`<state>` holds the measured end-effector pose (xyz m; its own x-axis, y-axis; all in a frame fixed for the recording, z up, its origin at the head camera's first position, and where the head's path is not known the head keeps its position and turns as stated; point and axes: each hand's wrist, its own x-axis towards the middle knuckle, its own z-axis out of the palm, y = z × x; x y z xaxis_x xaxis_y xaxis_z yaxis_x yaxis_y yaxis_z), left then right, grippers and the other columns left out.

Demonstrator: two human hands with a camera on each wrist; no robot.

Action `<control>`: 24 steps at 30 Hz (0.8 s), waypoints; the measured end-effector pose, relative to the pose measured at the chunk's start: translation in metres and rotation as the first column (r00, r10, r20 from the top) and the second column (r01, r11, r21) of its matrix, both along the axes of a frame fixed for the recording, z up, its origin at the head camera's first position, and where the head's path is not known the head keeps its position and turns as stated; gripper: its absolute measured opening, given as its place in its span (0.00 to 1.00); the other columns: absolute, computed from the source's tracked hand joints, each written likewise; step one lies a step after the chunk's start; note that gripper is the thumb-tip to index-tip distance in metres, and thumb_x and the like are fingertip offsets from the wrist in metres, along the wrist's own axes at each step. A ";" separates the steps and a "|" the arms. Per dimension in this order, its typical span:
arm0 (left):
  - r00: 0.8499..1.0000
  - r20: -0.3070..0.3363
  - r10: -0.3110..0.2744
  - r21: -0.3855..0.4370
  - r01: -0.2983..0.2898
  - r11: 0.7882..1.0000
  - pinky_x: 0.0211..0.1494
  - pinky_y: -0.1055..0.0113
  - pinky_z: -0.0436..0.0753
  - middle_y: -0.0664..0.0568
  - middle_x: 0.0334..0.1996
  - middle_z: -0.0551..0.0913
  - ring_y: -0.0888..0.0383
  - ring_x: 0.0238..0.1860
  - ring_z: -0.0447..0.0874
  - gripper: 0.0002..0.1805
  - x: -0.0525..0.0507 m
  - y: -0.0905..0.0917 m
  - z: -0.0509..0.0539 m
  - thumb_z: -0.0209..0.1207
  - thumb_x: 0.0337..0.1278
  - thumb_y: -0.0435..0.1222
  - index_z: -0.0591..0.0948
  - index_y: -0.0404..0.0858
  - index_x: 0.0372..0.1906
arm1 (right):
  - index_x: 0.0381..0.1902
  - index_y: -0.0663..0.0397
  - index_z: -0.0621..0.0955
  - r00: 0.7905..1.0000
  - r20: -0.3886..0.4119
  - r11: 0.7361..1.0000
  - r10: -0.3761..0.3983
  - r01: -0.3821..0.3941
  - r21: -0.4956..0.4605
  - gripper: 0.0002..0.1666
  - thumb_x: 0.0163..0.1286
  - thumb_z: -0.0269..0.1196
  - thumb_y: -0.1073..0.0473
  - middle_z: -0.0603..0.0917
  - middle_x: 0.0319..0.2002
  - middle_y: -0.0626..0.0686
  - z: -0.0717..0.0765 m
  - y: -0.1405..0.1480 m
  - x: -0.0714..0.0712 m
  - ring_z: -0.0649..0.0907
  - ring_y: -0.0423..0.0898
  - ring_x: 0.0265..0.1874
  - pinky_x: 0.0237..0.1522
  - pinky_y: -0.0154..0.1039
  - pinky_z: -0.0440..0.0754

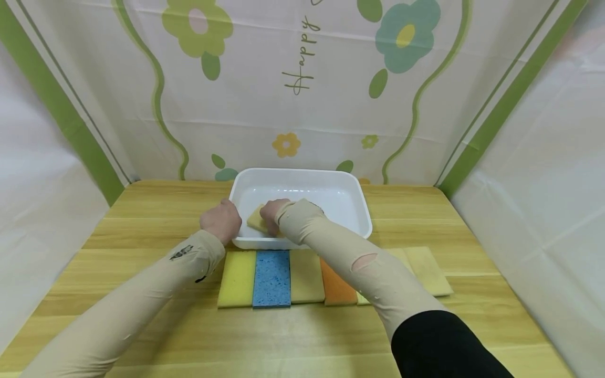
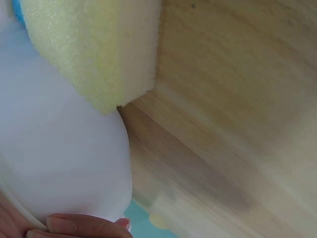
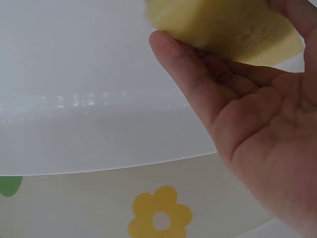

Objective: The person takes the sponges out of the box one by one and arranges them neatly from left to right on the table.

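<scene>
A white rectangular tray (image 1: 307, 181) stands on the wooden table. At its left front corner my left hand (image 1: 222, 221) grips the rim; in the left wrist view the fingers (image 2: 79, 225) lie along the tray's edge. My right hand (image 1: 274, 214) is inside the tray at the left, pinching a yellow sponge (image 1: 257, 219). The right wrist view shows this sponge (image 3: 233, 29) between thumb and fingers, partly hidden by the hand (image 3: 247, 114). Whether the sponge touches the tray floor, I cannot tell.
Along the tray's front side lies a row of flat sponges: yellow (image 1: 237, 279), blue (image 1: 271, 279), pale yellow (image 1: 306, 276), orange (image 1: 336, 286) and more pale ones (image 1: 427, 270) at the right, partly behind my right forearm. A flowered cloth (image 1: 264, 105) hangs behind the table.
</scene>
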<state>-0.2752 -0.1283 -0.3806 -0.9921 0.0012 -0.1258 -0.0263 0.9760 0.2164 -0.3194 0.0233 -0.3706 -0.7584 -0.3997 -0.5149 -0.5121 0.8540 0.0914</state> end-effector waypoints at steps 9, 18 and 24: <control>1.000 0.018 -0.005 -0.008 0.005 1.000 0.19 0.60 0.75 0.41 0.21 0.76 0.50 0.20 0.78 0.19 0.000 0.000 0.001 0.41 0.71 0.36 0.66 0.19 0.48 | 0.36 0.48 0.80 0.999 -0.011 0.998 0.053 -0.053 0.015 0.11 0.59 0.71 0.56 0.80 0.34 0.48 -0.010 -0.001 -0.010 0.78 0.44 0.33 0.32 0.37 0.76; 1.000 0.020 -0.005 -0.003 0.005 1.000 0.19 0.59 0.75 0.41 0.20 0.76 0.50 0.20 0.78 0.16 -0.002 -0.002 -0.002 0.41 0.71 0.36 0.67 0.22 0.44 | 0.35 0.44 0.79 0.996 0.005 0.996 -0.085 0.085 -0.042 0.08 0.60 0.65 0.61 0.77 0.32 0.48 -0.004 0.008 0.001 0.75 0.46 0.30 0.28 0.40 0.72; 1.000 0.025 -0.004 0.003 0.004 1.000 0.19 0.60 0.75 0.41 0.20 0.76 0.50 0.19 0.77 0.16 -0.002 0.000 0.000 0.41 0.71 0.36 0.66 0.22 0.45 | 0.36 0.45 0.79 0.999 -0.005 0.999 -0.035 0.035 -0.029 0.06 0.61 0.65 0.60 0.78 0.32 0.48 -0.003 0.008 0.001 0.75 0.46 0.30 0.29 0.40 0.73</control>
<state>-0.2769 -0.1283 -0.3806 -0.9885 0.0051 -0.1510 -0.0282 0.9755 0.2181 -0.3188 0.0313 -0.3737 -0.7749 -0.3873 -0.4995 -0.4815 0.8737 0.0695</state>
